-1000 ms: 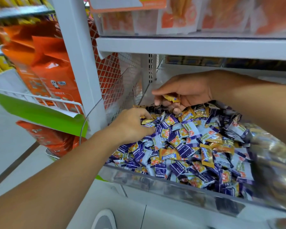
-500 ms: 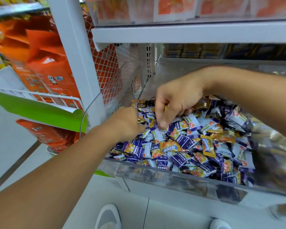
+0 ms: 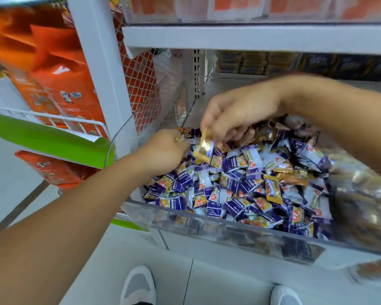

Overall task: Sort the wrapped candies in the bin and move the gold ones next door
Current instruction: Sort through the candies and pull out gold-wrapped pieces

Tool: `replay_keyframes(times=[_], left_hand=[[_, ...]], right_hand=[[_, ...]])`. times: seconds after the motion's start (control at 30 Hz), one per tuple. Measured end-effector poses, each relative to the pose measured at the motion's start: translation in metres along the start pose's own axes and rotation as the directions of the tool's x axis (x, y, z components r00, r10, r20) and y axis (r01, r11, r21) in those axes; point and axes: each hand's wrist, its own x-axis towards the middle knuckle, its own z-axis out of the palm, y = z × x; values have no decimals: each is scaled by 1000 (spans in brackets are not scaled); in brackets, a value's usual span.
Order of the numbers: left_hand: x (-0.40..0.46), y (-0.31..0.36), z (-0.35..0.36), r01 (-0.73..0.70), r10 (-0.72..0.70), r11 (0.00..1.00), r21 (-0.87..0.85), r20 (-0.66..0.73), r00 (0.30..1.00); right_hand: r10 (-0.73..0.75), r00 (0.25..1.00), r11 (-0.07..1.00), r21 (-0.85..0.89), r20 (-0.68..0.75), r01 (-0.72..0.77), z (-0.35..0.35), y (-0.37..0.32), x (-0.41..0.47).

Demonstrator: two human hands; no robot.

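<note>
1. Our right hand (image 3: 235, 115) pinches a gold candy (image 3: 203, 149) above the bin's (image 3: 207, 219) back left corner.
2. Our left hand (image 3: 165, 150) grips more gold candies.
3. That light pinch may drop it among the purple candies (image 3: 231, 186).

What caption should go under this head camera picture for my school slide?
Right hand lifts a gold candy above the bin of purple candies while the left hand holds more.

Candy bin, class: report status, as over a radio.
Right hand pinching gold candy above bin. Left hand curled on gold wrappers. Gold candies still among purple. Nothing blocking.
</note>
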Motion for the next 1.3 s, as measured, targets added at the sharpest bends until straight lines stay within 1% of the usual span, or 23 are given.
replay_keyframes(times=[0.03, 0.07, 0.1, 0.17, 0.23, 0.27, 0.3, 0.37, 0.47, 0.6, 0.67, 0.73, 0.8, 0.83, 0.87, 0.9, 0.97, 1.0, 1.07, 1.1, 1.17, 1.23, 1.3], left_hand=[[1, 2, -1, 67, -70, 974, -214, -8, 998], [2, 6, -2, 125, -138, 899, -419, -1, 990], [1, 10, -3, 171, -188, 795, -582, 30, 982], [-2, 19, -2, 229, -225, 567, -791, 118, 967], [-7, 31, -2, 271, -205, 337, -902, 211, 956], [-8, 36, -1, 288, -188, 267, -920, 243, 952], [-10, 40, 1, 301, -172, 234, -924, 265, 949], [-11, 45, 3, 345, -160, 215, -913, 316, 935], [-10, 46, 5, 420, -182, 264, -869, 382, 906], [-8, 45, 7, 429, -213, 358, -829, 375, 902], [-5, 44, 10, 415, -197, 358, -837, 367, 909], [-3, 42, 10, 417, -195, 310, -855, 372, 908], [-2, 39, 7, 399, -200, 312, -862, 351, 915], [-3, 38, 6, 374, -209, 353, -858, 317, 925], [-4, 36, 6, 335, -220, 433, -837, 262, 940], [-6, 35, 7, 279, -223, 551, -787, 183, 957], [-7, 30, 12, 114, -144, 816, -566, -9, 989], [-6, 30, 15, 18, -64, 901, -433, -92, 994], [-6, 34, 20, -129, 84, 958, -256, -181, 980], [-5, 37, 22, -162, 120, 964, -212, -199, 973], [-5, 44, 26, -173, 144, 976, -135, -199, 969], [-5, 49, 31, -157, 141, 984, -89, -165, 976], [-5, 49, 34, -157, 147, 984, -78, -120, 982]], right_hand=[[7, 1000, 988, 153, 3, -7, -8, 5, -3], [13, 1000, 965, 263, 14, -16, -14, 11, -5], [15, 1000, 939, 343, 15, -19, -18, 17, -7], [38, 998, 892, 453, -52, -10, -25, 30, -12], [72, 993, 850, 527, -95, -12, -27, 36, -15], [90, 990, 844, 536, -106, -19, -26, 38, -15], [108, 988, 850, 525, -113, -33, -26, 38, -12], [166, 978, 879, 468, -124, -90, -24, 39, -7], [202, 967, 934, 328, -154, -143, -19, 35, -2], [82, 983, 956, 291, -166, -30, -13, 31, -4], [71, 978, 960, 278, -198, -14, -16, 33, -6], [116, 944, 986, 152, -309, -71, -23, 36, -11], [149, 903, 980, -64, -404, -191, -33, 39, -21], [171, 897, 956, -152, -407, -251, -36, 39, -26], [199, 900, 931, -211, -389, -297, -36, 38, -30], [230, 903, 910, -249, -363, -332, -35, 36, -32], [300, 898, 854, -329, -321, -403, -27, 33, -29], [340, 888, 805, -392, -309, -445, -22, 33, -25], [400, 864, 682, -529, -307, -504, -9, 36, -19], [400, 859, 632, -582, -320, -511, -3, 39, -18], [321, 881, 581, -663, -347, -473, 4, 42, -17], [220, 914, 619, -676, -341, -401, 8, 42, -20], [160, 927, 716, -607, -339, -346, 8, 41, -26]])
